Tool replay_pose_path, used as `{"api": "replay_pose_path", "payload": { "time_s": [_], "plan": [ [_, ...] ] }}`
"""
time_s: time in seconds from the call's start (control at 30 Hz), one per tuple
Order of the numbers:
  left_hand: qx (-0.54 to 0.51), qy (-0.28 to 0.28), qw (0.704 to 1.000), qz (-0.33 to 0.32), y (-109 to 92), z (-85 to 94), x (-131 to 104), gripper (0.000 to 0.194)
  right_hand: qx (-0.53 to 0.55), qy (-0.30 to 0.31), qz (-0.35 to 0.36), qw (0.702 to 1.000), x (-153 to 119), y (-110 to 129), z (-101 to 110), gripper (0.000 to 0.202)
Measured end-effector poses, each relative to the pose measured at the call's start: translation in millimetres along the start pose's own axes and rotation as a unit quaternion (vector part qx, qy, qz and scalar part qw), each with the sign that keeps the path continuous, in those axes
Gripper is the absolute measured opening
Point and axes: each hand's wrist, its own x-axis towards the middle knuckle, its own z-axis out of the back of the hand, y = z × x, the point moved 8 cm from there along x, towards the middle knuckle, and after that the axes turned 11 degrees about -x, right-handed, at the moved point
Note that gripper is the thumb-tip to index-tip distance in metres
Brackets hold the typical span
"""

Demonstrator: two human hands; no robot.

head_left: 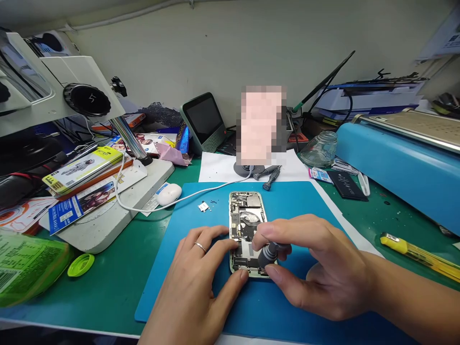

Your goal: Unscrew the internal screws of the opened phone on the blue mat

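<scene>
An opened smartphone (247, 235) lies face up on the blue mat (201, 225), its inner boards, battery and pale frame exposed. My left hand (196, 280), with a ring on one finger, rests along the phone's lower left edge. Its fingers are spread, and the thumb lies by the bottom corner. Over the lower right part of the phone, my right hand (323, 268) pinches a dark grey screwdriver (268, 256) between thumb and fingers; its tip is hidden. A small metal plate (203, 206) and several tiny dark parts lie left of the phone's top.
Two dark screwdrivers (272, 177) lie behind the phone. A white mouse-shaped device (168, 194) and a microscope stand (143, 191) are on the left. To the right are a yellow cutter knife (413, 251), a glass jar (323, 147) and a blue machine (388, 167). A white cable (194, 194) crosses the mat.
</scene>
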Motion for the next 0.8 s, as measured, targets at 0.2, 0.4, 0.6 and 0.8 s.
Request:
{"api": "replay_pose_path", "payload": {
  "time_s": [0.2, 0.4, 0.6, 0.8],
  "plan": [
    [-0.009, 0.015, 1.0, 0.02, 5.7, -4.0, -1.8, 0.034, -0.002, -0.006, 0.003, 1.0, 1.3, 2.8, 1.2, 0.056],
    [0.0, 0.013, 1.0, 0.021, 10.5, -5.1, -2.0, 0.051, -0.003, -0.016, 0.008, 1.0, 2.6, 4.0, 3.0, 0.058],
    [0.015, 0.006, 1.0, 0.015, 12.4, -5.8, -5.7, 0.054, 0.005, -0.012, 0.013, 1.0, 4.0, 4.2, 2.7, 0.061],
    [0.023, 0.002, 1.0, 0.006, 11.3, -4.8, -5.8, 0.054, -0.002, -0.013, 0.008, 1.0, 0.8, 2.3, 1.2, 0.062]
  ]
}}
